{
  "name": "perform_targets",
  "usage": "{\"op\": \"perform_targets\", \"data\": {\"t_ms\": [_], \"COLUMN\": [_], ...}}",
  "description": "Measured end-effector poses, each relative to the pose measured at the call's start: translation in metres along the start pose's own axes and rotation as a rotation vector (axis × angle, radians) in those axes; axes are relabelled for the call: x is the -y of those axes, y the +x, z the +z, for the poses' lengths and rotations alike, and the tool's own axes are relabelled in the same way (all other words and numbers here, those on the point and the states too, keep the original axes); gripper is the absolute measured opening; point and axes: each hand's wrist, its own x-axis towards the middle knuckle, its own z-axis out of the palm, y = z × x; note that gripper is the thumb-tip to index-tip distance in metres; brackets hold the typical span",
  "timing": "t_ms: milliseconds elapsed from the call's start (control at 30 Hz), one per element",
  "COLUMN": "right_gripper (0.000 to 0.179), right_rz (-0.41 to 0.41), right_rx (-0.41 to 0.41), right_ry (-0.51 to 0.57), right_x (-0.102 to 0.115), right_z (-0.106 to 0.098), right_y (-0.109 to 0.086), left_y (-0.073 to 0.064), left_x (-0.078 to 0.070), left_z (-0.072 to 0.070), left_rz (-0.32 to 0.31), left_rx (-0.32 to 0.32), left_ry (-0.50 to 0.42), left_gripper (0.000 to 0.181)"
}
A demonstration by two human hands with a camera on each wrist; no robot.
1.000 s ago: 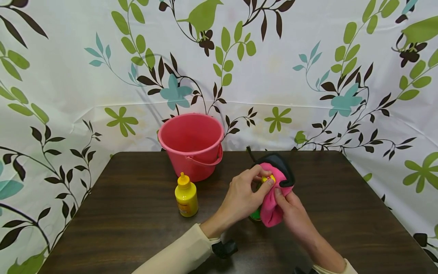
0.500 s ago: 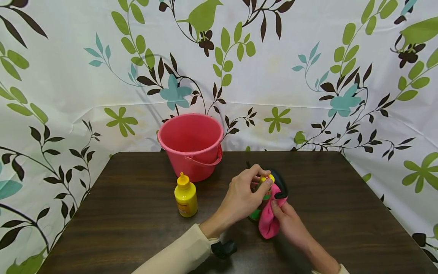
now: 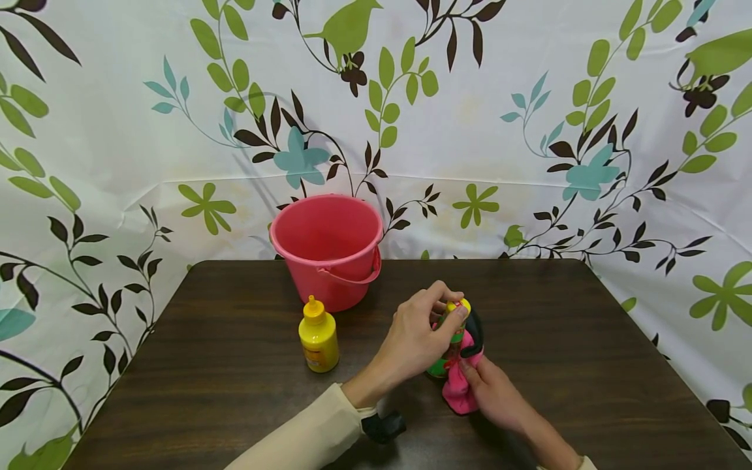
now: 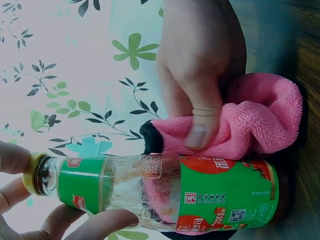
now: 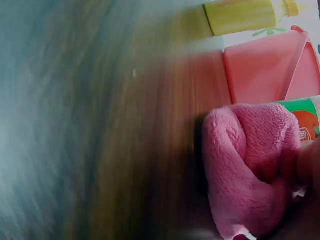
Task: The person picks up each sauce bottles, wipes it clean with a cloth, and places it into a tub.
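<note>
A glass bottle with green-and-red labels point(image 4: 227, 195) stands upright on the table right of centre. Its yellow cap point(image 3: 459, 305) is pinched at the top by my left hand point(image 3: 418, 329), thumb on the near side. My right hand point(image 3: 498, 395) grips a pink fluffy cloth point(image 3: 460, 393) with black edging against the lower part of the bottle. Through the clear glass in the left wrist view, pink and black cloth shows behind the bottle. In the right wrist view the bunched cloth point(image 5: 240, 165) hangs close over the tabletop, hiding most of the bottle.
A pink bucket point(image 3: 305, 271) with its handle down stands at the back of the dark wooden table point(image 3: 235, 405). In front of it is a yellow squeeze bottle point(image 3: 319, 339), left of my left hand. A leaf-patterned curtain point(image 3: 470, 156) hangs behind the table.
My right hand has drawn the cloth down the bottle, from around the cap to the lower part, uncovering the cap and upper label. My left hand keeps its grip at the cap.
</note>
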Motion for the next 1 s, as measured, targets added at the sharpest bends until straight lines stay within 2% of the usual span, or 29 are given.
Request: {"op": "perform_targets", "data": {"t_ms": [200,300,367,467,633,1000], "right_gripper": [0.041,0.044,0.044,0.037,0.035,0.040], "right_rz": [-0.092,-0.110,-0.107,-0.073,-0.010,-0.031], "right_rx": [-0.023,-0.025,-0.023,-0.028,-0.024,-0.024], "right_ry": [-0.249,-0.316,-0.314,-0.255,-0.071,0.364], "right_x": [0.003,0.004,0.005,0.006,0.012,0.044], "right_z": [-0.001,-0.001,-0.001,-0.002,-0.005,-0.018], "right_y": [0.000,0.001,0.002,0.001,-0.002,-0.012], "left_y": [0.000,-0.001,-0.001,-0.001,-0.001,-0.002], "left_x": [-0.001,-0.001,-0.001,-0.001,0.000,0.002], "left_z": [-0.001,-0.001,-0.001,-0.001,-0.001,-0.002], "left_rz": [-0.016,-0.020,-0.025,-0.037,-0.035,-0.021], "left_rx": [0.005,0.006,0.007,0.009,0.007,0.010], "left_ry": [-0.009,-0.015,-0.019,-0.023,-0.031,-0.046], "left_gripper": [0.020,0.021,0.021,0.022,0.020,0.021]}}
